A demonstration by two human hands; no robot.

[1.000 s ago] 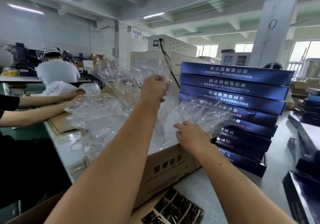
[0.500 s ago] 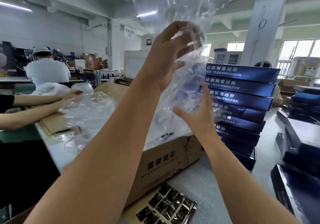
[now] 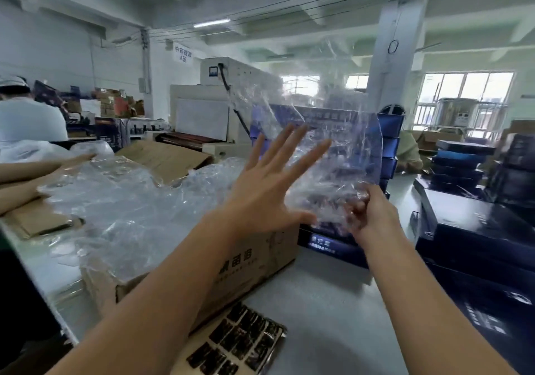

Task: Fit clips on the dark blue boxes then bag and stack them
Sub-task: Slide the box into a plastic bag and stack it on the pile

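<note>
My right hand [image 3: 369, 215] grips the lower edge of a clear plastic bag [image 3: 327, 143] that stands up in front of me. Beside the bag, my left hand [image 3: 269, 183] is spread flat with straight fingers, its fingertips against the film. Behind the bag rises a tall stack of dark blue boxes [image 3: 388, 143], partly veiled by the plastic. More dark blue boxes [image 3: 474, 229] lie at the right. A sheet of black clips [image 3: 240, 342] rests near the table's front edge.
A cardboard carton [image 3: 249, 261] full of clear bags [image 3: 124, 201] sits left of my hands. Another person's arms [image 3: 34, 169] reach in from the left. A beige machine [image 3: 214, 119] stands behind. More box stacks [image 3: 460, 160] fill the far right.
My left hand let go of the bag and dropped from overhead to spread open beside it. My right hand took hold of the bag's lower edge, and the bag came down.
</note>
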